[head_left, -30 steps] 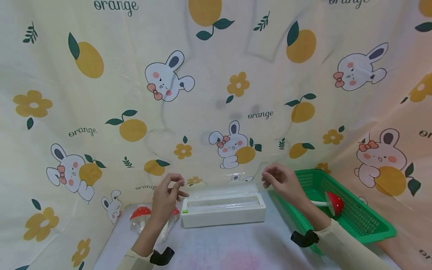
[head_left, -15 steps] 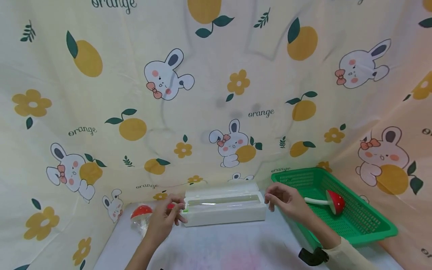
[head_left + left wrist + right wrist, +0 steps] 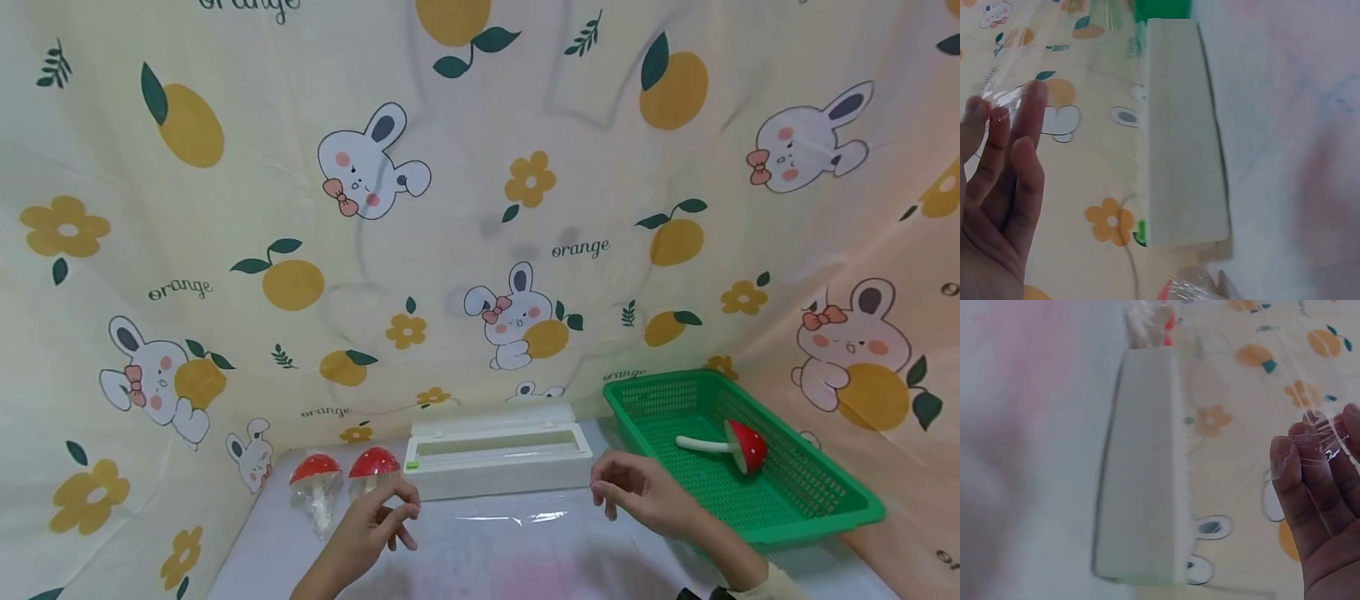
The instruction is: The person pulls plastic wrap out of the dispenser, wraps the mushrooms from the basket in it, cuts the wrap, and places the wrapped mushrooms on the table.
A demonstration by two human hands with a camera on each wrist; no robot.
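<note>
Clear cling film [image 3: 517, 518] stretches between my two hands, over the table in front of the white cling film dispenser [image 3: 498, 482]. My left hand [image 3: 367, 529] pinches one side of it; in the left wrist view the film [image 3: 1007, 97] bunches at the fingertips. On the other side my right hand [image 3: 645, 497] pinches the film [image 3: 1319, 442] between thumb and fingers. The dispenser's lid stands raised at the back. Just beyond my left hand lie two red-capped toy mushrooms, one [image 3: 315, 471] in clear wrap and the other [image 3: 373, 462] partly hidden by the hand.
A green plastic basket [image 3: 780, 529] stands on the right, behind my right hand, with one red-capped toy mushroom [image 3: 746, 447] lying in it. A printed cloth [image 3: 450, 250] with rabbits and oranges hangs behind the white table [image 3: 255, 550].
Both hands have come down and back from above the dispenser, bringing the cling film out in front of it. The mushroom near my left hand shows more now.
</note>
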